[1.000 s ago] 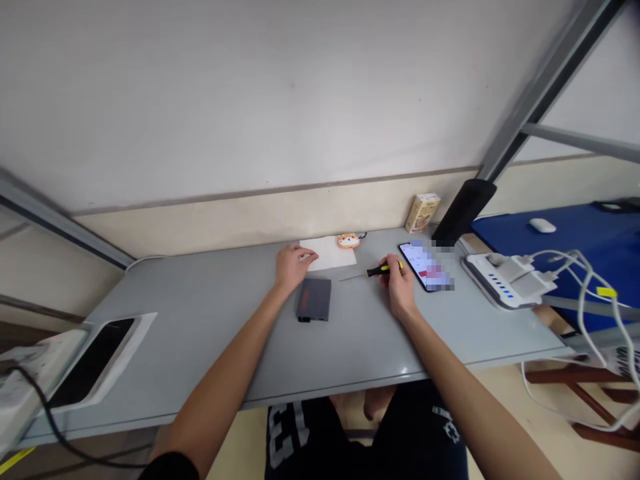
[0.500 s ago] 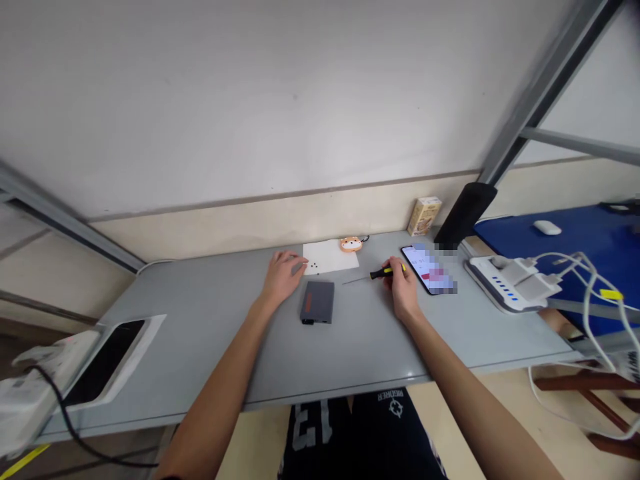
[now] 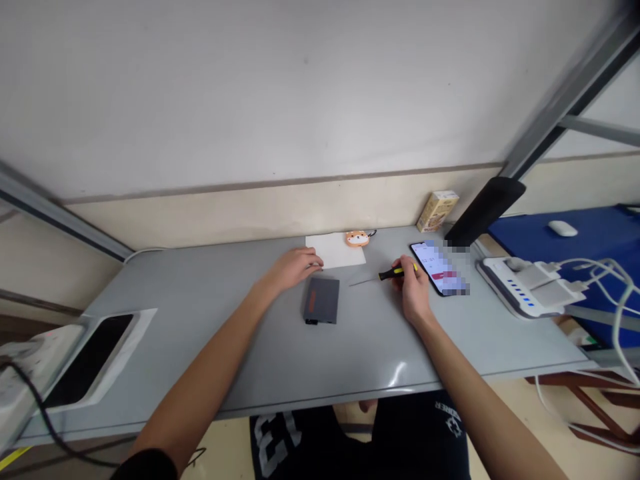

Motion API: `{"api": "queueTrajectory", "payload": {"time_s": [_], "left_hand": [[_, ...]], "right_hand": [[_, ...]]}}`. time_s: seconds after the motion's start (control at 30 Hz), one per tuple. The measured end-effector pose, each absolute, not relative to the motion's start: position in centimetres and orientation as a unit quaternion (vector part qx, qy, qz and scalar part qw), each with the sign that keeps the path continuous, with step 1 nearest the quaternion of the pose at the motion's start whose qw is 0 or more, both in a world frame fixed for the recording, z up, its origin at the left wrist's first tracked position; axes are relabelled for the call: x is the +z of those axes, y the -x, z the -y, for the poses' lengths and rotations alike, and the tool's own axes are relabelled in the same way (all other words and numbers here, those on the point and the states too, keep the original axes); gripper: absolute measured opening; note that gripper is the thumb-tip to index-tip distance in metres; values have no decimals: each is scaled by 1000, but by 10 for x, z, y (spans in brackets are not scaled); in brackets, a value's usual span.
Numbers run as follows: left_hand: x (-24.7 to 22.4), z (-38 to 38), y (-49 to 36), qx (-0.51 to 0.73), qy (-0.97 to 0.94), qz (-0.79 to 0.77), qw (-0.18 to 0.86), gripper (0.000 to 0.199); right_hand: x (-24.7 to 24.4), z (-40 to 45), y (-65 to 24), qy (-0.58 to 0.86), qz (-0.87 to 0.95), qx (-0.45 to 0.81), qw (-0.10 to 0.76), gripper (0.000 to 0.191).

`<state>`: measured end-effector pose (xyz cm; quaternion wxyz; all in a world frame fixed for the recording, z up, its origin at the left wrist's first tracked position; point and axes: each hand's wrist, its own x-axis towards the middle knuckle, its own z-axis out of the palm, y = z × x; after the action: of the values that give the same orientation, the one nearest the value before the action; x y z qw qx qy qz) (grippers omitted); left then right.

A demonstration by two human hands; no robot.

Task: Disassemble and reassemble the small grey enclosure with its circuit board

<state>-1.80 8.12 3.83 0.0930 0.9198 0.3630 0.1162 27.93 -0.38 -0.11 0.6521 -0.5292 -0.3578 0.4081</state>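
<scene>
Screwdriver (image 3: 387, 275) sits pinched in the right hand (image 3: 414, 293) fingers; the left hand (image 3: 293, 268) lies flat, fingertips on white paper (image 3: 335, 251).

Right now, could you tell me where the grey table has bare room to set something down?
The widest bare stretch of the table lies between the inset black panel and the dark grey box, and along the near edge. It is crowded at the back: left hand, white paper, screwdriver in the right hand, phone, charger.
</scene>
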Motion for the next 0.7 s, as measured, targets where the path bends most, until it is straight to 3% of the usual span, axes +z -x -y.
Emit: {"api": "queueTrajectory", "payload": {"time_s": [0.2, 0.7], "left_hand": [[37, -85, 13, 70, -934, -339, 90, 27], [32, -64, 19, 168, -853, -471, 147, 30]], "right_hand": [[1, 2, -281, 525, 338, 415, 661, 40], [3, 3, -280, 526, 326, 415, 667, 43]]}}
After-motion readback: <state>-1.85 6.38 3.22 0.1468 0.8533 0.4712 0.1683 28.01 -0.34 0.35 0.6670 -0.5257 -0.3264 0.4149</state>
